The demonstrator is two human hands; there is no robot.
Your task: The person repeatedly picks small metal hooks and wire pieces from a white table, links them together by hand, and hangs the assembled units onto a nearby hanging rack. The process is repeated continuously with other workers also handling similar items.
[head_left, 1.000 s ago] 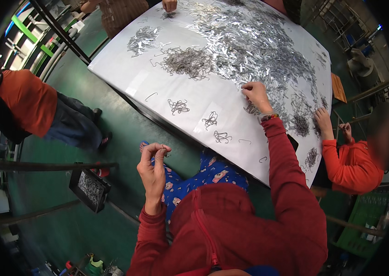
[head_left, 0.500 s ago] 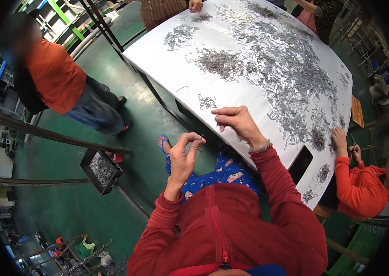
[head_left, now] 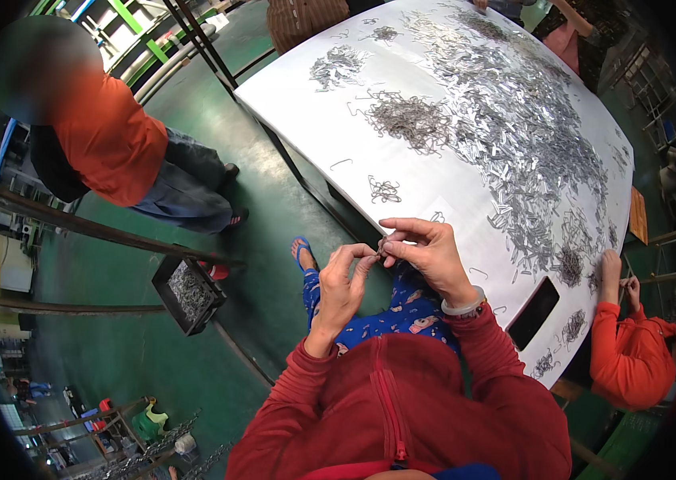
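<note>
My left hand [head_left: 338, 290] pinches a small, dark wire hook between thumb and fingertips, mostly hidden now. My right hand [head_left: 434, 258] meets it, fingertips pressed together at the same spot; what they hold is too small to make out. Both hands are in front of my body, close to the near edge of a white table [head_left: 454, 192]. On the table past my fingers lie a small heap of bent wire hooks [head_left: 384, 190] and a larger tangled heap of dark hooks [head_left: 410, 122]. A wide spread of silver metal strips [head_left: 526, 164] covers the middle.
A black bin [head_left: 190, 296] of metal pieces stands at left beside brown metal rails [head_left: 98, 228]. A person in orange [head_left: 110, 136] stands at far left; another orange-sleeved person [head_left: 634, 360] works at the right edge. A black rectangular object [head_left: 534, 314] is near the table's right side.
My right hand has come from above the table edge to meet my left fingertips. My left hand has shifted slightly right and down. The whole view has shifted a little.
</note>
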